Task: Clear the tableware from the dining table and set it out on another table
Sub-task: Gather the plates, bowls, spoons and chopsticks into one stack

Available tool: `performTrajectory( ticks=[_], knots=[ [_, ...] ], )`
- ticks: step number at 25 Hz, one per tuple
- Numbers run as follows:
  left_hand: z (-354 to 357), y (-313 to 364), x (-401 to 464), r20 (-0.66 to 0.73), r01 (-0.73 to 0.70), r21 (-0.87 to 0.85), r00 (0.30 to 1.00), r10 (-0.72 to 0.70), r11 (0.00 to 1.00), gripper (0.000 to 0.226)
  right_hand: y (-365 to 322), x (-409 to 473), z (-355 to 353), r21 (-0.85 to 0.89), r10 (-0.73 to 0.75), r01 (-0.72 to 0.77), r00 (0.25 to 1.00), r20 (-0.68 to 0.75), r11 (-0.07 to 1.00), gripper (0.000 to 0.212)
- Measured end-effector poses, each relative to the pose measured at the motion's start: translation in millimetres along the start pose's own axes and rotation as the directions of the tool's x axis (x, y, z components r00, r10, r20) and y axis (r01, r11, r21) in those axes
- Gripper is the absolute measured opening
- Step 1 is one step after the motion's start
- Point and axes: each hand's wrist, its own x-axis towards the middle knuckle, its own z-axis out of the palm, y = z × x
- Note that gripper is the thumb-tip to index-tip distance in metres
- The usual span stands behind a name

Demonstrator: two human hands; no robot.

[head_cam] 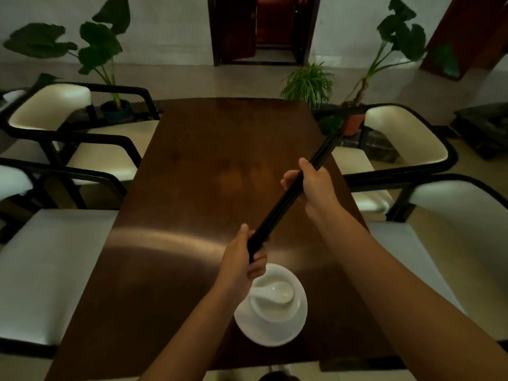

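Both hands hold a bundle of long black chopsticks point(283, 205) slanted above the brown dining table point(192, 188). My left hand point(242, 259) grips the near, lower end. My right hand point(310, 185) is closed around the bundle farther up, and the far tips stick out past the table's right edge. Below my left hand a white plate point(247, 323) lies near the table's front edge. On it stands a white bowl point(275, 309) with a white spoon point(277, 291) inside. My left forearm hides the plate's left part.
White-cushioned chairs with black frames line both sides: left chairs point(52, 111), right chairs point(406, 133). Potted plants point(308, 83) stand beyond the far end, in front of a dark doorway point(264, 28).
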Motion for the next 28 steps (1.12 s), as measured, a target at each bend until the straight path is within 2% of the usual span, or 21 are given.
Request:
performTrajectory(
  ticks=[2,3,7,9,11,15,18,22,28],
  knots=[
    [-4.3,-11.7,-9.5,-0.073,0.028,-0.015,0.997,-0.029,0.999,0.045,16.1,-11.0,-15.5,-0.21,-0.01,0.005,1.0,-0.021,0.978,0.019],
    [-6.1,-17.8,-14.9,-0.1,0.036,0.012,0.994,-0.035,0.999,0.043,24.6,-16.4,-24.3,-0.262,0.015,-0.023,0.999,-0.034,0.965,0.022],
    [-15.0,-53.4,-39.6,-0.186,0.121,0.172,0.979,-0.089,0.978,0.044,55.7,-31.0,-71.7,-0.203,0.193,-0.186,0.981,0.015,0.961,0.02],
    [-23.2,-78.7,-53.2,-0.227,0.17,0.221,0.967,-0.118,0.96,0.042,71.6,-32.5,-102.6,-0.193,0.26,-0.257,0.966,-0.013,0.947,0.014],
    [-30.6,-106.3,-66.8,-0.261,0.224,0.177,0.95,-0.174,0.958,0.037,90.1,-31.4,-132.7,-0.227,0.344,-0.341,0.939,-0.028,0.912,0.008],
    [-45.5,-149.5,-81.1,-0.308,0.373,-0.017,0.88,-0.36,0.927,0.029,134.8,-31.4,-172.0,-0.262,0.513,-0.496,0.859,-0.006,0.828,0.01],
    [-56.7,-164.9,-76.5,-0.38,0.392,-0.086,0.837,-0.394,0.916,0.028,166.8,-32.2,-177.8,-0.251,0.587,-0.576,0.809,-0.037,0.778,0.009],
    [-65.1,-167.8,-60.0,-0.475,0.376,-0.149,0.784,-0.399,0.915,0.026,193.1,-27.8,-169.9,-0.187,0.629,-0.63,0.774,-0.075,0.754,0.013],
    [-73.2,-168.9,-49.0,-0.519,0.358,-0.233,0.74,-0.427,0.904,0.022,205.8,-24.7,-159.1,-0.171,0.606,-0.613,0.79,-0.095,0.772,0.011]
  ],
)
